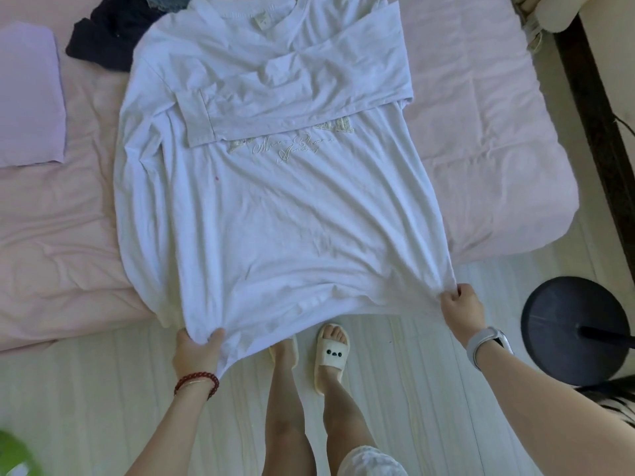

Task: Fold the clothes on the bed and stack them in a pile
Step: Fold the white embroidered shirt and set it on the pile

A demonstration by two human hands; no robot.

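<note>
A white long-sleeved shirt [275,207] lies face up on the pink bed [481,166], with its sleeves folded across the chest. Its hem hangs past the bed's near edge. My left hand [197,348] grips the hem's left corner. My right hand [460,307] pinches the hem's right corner and pulls it taut. A folded lilac garment [29,97] rests at the bed's left. A dark crumpled garment [106,32] lies behind the shirt's left shoulder, with a bit of denim [165,1] beyond it.
I stand on a pale floor [103,389] in cream slippers [331,352] at the bed's near edge. A black round lamp base [570,324] sits on the floor at the right. A dark frame [598,132] runs along the bed's right side.
</note>
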